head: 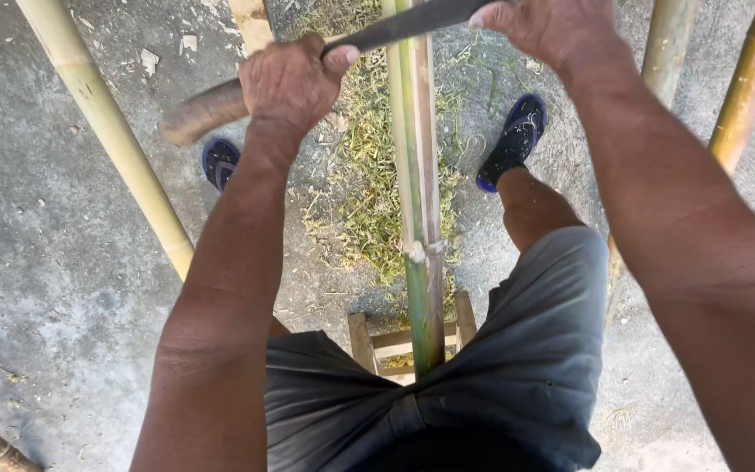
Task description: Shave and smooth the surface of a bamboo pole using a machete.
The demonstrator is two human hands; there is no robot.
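Observation:
My left hand point(290, 83) grips the wooden handle point(205, 112) of a long dark blade point(412, 22). My right hand point(543, 31) presses on the blade's far end at the top of the view. The blade lies across a green bamboo pole point(419, 201) that runs from between my legs up to the top edge. The pole's surface is partly scraped, pale on the right side, with a node ring near its middle. The blade's tip is hidden under my right hand.
A heap of green shavings point(369, 201) covers the concrete floor point(54, 262) beneath the pole. Yellow bamboo poles lean at left point(111, 131) and right point(749, 83). A small wooden stool point(391, 341) stands between my legs. My feet wear dark sandals point(515, 140).

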